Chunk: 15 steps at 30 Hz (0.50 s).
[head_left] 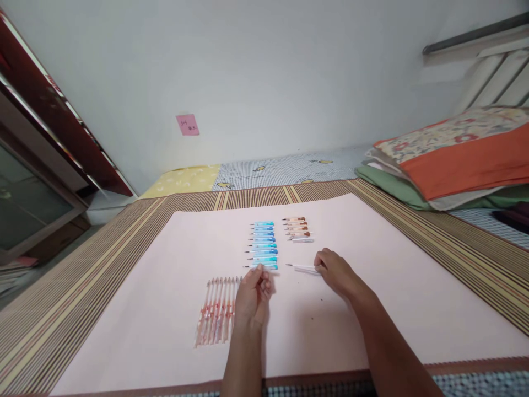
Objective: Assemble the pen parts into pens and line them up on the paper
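My left hand (253, 291) is closed, its fingertips at the lowest blue pen (270, 267) in a column of several blue pens (263, 239). Their thin dark tips point left. To the right, my right hand (334, 269) pinches the right end of a white, partly clear pen (303, 268), whose dark tip also points left. Above that lies a short column of brown-capped pens (296, 226), with a clear pen (301, 240) at its bottom. Next to my left wrist, several slim pens with reddish patterns (217, 311) lie side by side, partly hidden by my arm.
A pale pink sheet (157, 309) covers much of the striped mat (74, 275). Tiny dark specks dot it below my right hand. Folded bedding (467, 160) is stacked at the right. A pink note (187, 125) sticks to the white wall (289, 71).
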Each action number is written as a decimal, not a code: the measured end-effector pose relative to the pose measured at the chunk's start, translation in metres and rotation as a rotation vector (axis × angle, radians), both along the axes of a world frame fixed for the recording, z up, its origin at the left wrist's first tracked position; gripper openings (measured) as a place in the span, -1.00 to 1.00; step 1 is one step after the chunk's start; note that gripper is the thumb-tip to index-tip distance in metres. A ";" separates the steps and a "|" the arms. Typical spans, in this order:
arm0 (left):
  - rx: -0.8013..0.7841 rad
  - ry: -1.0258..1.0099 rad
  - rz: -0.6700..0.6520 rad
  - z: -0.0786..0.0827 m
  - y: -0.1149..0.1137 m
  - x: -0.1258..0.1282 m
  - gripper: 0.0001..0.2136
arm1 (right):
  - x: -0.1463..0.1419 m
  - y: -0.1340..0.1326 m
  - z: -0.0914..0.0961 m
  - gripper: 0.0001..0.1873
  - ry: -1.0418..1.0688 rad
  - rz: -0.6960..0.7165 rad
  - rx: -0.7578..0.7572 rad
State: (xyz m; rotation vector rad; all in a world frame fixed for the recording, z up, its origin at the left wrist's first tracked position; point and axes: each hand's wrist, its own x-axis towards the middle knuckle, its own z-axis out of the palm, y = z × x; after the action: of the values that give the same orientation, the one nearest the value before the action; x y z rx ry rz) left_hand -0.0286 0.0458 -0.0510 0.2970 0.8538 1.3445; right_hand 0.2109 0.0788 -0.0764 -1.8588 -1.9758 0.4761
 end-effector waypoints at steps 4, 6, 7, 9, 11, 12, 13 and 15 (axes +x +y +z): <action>0.010 0.004 -0.005 -0.001 0.000 0.001 -0.63 | 0.003 0.000 0.000 -0.88 0.046 0.028 -0.031; 0.018 0.006 -0.010 -0.002 -0.001 0.003 -0.62 | 0.004 0.000 -0.001 -0.89 0.062 0.023 -0.036; 0.019 0.006 -0.014 -0.002 -0.001 0.005 -0.62 | 0.005 0.000 -0.001 -0.90 0.069 0.017 -0.033; 0.017 0.005 -0.028 -0.002 -0.002 0.008 -0.63 | 0.004 -0.002 0.001 -0.92 0.107 -0.020 -0.024; 0.009 0.005 -0.038 -0.001 -0.003 0.011 -0.64 | 0.003 -0.004 0.005 -0.94 0.202 -0.077 -0.017; 0.006 0.005 -0.041 -0.001 -0.003 0.011 -0.65 | 0.001 -0.006 0.008 -0.95 0.285 -0.098 -0.012; 0.005 0.004 -0.041 -0.001 -0.003 0.012 -0.66 | 0.000 -0.007 0.011 -0.96 0.388 -0.105 -0.008; -0.004 -0.012 -0.027 -0.002 -0.002 0.012 -0.71 | -0.005 -0.009 0.019 -0.93 0.624 -0.087 0.005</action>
State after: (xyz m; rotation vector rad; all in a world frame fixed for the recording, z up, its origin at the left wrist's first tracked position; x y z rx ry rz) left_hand -0.0168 0.0438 -0.0527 0.2958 0.8394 1.3176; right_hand 0.2064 0.0699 -0.0571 -1.5303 -1.4679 0.8940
